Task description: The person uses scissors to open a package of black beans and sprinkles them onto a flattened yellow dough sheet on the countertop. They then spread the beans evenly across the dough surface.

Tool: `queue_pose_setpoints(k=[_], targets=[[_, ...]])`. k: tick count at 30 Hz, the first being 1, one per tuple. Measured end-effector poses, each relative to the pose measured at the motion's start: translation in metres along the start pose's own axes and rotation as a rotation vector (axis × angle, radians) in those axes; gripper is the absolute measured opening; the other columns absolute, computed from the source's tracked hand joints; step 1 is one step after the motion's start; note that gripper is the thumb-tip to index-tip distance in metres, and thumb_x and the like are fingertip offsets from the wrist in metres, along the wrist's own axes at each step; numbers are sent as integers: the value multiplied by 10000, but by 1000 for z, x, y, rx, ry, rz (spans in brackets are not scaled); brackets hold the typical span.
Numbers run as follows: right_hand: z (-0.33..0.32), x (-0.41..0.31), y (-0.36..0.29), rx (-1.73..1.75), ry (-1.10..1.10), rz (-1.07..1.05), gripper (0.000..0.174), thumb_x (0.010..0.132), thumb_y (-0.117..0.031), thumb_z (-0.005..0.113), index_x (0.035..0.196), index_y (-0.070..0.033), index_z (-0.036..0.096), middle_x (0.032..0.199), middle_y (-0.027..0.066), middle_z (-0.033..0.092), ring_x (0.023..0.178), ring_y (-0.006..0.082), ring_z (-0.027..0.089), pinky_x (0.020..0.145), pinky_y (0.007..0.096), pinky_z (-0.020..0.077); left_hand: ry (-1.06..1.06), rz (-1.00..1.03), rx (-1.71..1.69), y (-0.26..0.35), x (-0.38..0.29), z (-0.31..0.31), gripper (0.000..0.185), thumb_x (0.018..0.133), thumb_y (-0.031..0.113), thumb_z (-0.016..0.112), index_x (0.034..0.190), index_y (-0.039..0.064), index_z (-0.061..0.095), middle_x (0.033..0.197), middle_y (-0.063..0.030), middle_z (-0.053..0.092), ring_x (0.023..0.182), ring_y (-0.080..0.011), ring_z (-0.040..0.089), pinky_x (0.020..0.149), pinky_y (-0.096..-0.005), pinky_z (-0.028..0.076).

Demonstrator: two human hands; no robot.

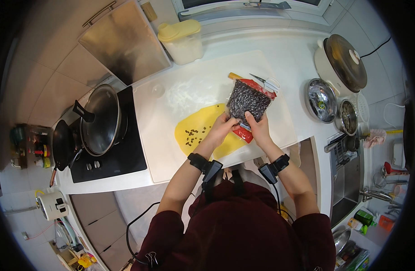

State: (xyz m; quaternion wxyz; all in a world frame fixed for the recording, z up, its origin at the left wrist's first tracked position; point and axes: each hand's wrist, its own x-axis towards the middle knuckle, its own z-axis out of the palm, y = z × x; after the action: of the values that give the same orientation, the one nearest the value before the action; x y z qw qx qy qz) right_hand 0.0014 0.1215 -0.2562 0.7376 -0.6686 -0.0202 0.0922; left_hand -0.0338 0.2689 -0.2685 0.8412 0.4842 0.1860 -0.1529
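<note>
A clear and red plastic bag (250, 100) full of dark beans or raisins is held above the mat by both hands. My left hand (223, 127) pinches its near left edge, and my right hand (257, 126) grips the near right part with the thumb on top. Beneath lies a rolled-out yellow dough sheet (207, 118), partly hidden by the hands and bag. Small dark pieces (193, 135) are scattered on the left part of the dough. Just beyond the bag are scissors (267, 82) with pale handles and the end of a wooden stick (233, 76).
The pale mat (153, 142) has white powder on it. A lidded pan (100, 122) and a wok (63, 145) stand on the black cooktop (126, 159) to the left. A yellow-lidded container (182, 44) is behind. Rightward are metal bowls (321, 101), a lidded pot (343, 64) and a sink (346, 189).
</note>
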Motion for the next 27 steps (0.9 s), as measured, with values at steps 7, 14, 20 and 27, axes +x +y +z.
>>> queue_pose_setpoints(k=[7, 14, 20, 27], targets=[[-7, 5, -9, -40, -8, -109, 422, 860, -123, 624, 1207, 29, 439, 1103, 101, 579, 984, 159, 556, 865, 291, 452, -79, -13, -355, 2, 0, -6, 290, 875, 101, 497, 1144, -4, 489, 1100, -94, 590, 998, -180, 581, 890, -317, 500], [-20, 10, -18, -14, -58, -33, 441, 858, -103, 612, 1238, 19, 424, 1132, 98, 569, 1019, 160, 547, 896, 297, 440, -42, -152, -468, 20, 1, 0, 345, 961, 299, 392, 1149, 27, 490, 1112, -93, 593, 1019, -200, 581, 918, -333, 493], [-22, 10, -21, 7, -64, -62, 472, 857, -94, 614, 1261, 14, 397, 1159, 99, 553, 1036, 160, 539, 908, 297, 435, 61, -202, -386, 5, 10, -4, 378, 995, 384, 351, 1127, 65, 505, 1041, -74, 603, 924, -193, 600, 816, -311, 535], [-49, 25, -12, 60, 44, -30, 426, 870, -187, 628, 1200, 40, 482, 1080, 98, 603, 955, 160, 573, 848, 289, 463, -80, -264, -499, -8, 19, -19, 276, 988, 323, 417, 969, 77, 541, 896, -46, 597, 803, -165, 597, 710, -269, 531]])
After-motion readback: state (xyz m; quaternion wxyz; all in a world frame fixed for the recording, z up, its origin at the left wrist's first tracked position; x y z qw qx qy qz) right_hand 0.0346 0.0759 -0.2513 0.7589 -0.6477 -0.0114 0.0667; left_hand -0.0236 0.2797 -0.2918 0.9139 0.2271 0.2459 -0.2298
